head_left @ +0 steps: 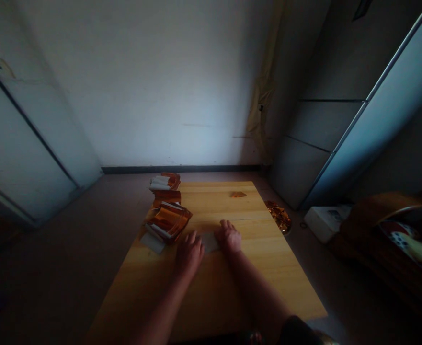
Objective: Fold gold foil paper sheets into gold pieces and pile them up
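A small pale grey sheet point(210, 242) lies on the wooden table, between my two hands. My left hand point(190, 253) is at its left edge with the fingers curled onto it. At the right edge, my right hand point(229, 237) has its fingers bent and closed on the sheet; the thumb is hard to make out. Left of my left hand is a stack of shiny copper-orange foil packets point(169, 220) with pale layers. Another pale sheet point(153, 242) sticks out beneath that stack.
More foil pieces point(166, 196) and a folded bundle point(165, 181) lie along the table's far left edge. A small orange foil scrap point(238, 194) rests near the far right. Crumpled foil point(278, 216) and a white box point(325, 223) are on the floor to the right.
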